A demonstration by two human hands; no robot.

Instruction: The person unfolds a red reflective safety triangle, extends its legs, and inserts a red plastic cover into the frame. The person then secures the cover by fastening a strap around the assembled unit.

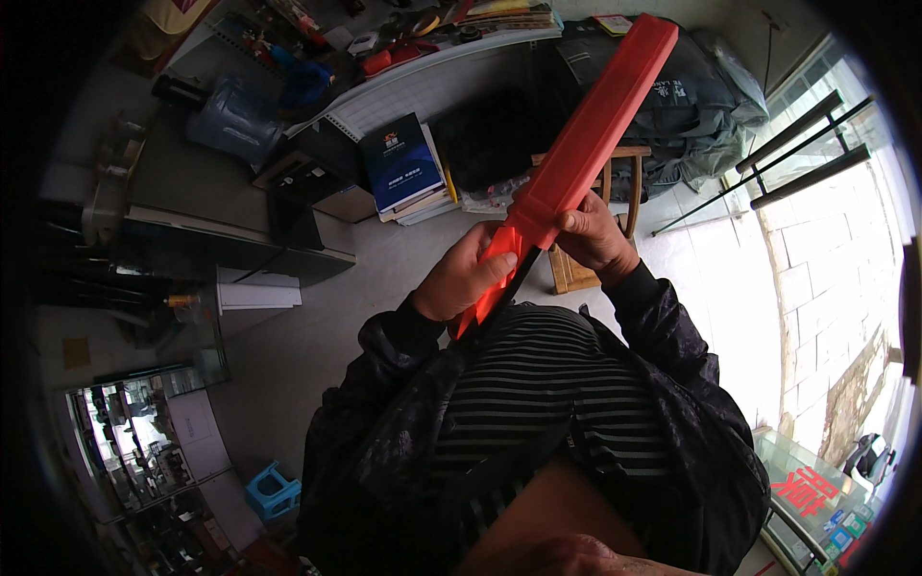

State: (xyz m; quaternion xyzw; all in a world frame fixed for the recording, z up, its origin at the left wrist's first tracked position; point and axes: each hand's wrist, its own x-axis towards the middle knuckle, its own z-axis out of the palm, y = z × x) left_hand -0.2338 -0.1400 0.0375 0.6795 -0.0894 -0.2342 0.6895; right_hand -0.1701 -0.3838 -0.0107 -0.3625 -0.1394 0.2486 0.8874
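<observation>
A long red plastic case (pixel 605 115) slants up and away to the right from my hands. Its near end rests in my right hand (pixel 597 233), with the thumb on its side and the fingers curled beneath. My left hand (pixel 466 274) is closed around a bright orange-red folded warning triangle (pixel 509 248), thumb lying along its top. The triangle has a dark strip along its right side and meets the case's near end. Its upper part is hidden there, so I cannot tell how much sits inside. Both hands are in front of my striped shirt.
Beyond my hands stands a wooden chair (pixel 573 273). A stack of books (pixel 403 168) is under the cluttered shelf (pixel 423 56). Large dark bags (pixel 706 110) lie at the far right. A clear water jug (pixel 235 120) and a blue stool (pixel 273 490) are on the left.
</observation>
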